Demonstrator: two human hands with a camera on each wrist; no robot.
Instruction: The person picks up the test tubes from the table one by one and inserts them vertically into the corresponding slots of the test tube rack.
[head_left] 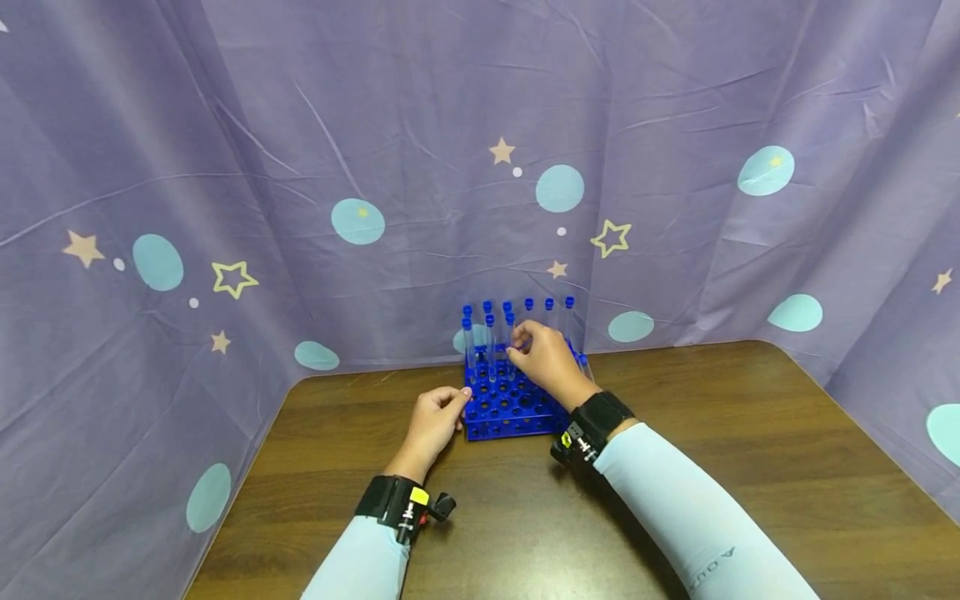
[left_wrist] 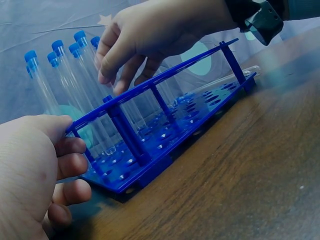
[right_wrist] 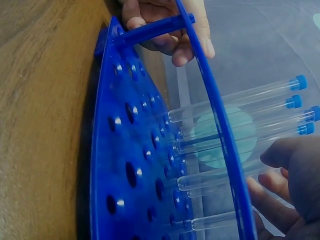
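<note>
A blue test tube rack (head_left: 510,429) stands on the table, with several clear blue-capped tubes upright in its back rows. My left hand (head_left: 437,421) pinches the rack's near left edge, thumb on the top plate and fingers curled below it, as the left wrist view shows. Over the back rows, my right hand (head_left: 551,358) pinches a test tube (head_left: 511,321) between thumb and index finger, just under its cap. This tube stands third from the left in its row. In the right wrist view, the right thumb (right_wrist: 277,152) overlaps the upper part of a tube.
Behind the rack hangs a purple curtain (head_left: 450,108) with stars and ovals, close to the back edge of the wooden table (head_left: 712,433). Another tube (left_wrist: 247,72) leans low at the rack's right end. The front rows of holes (head_left: 504,403) hold no tubes.
</note>
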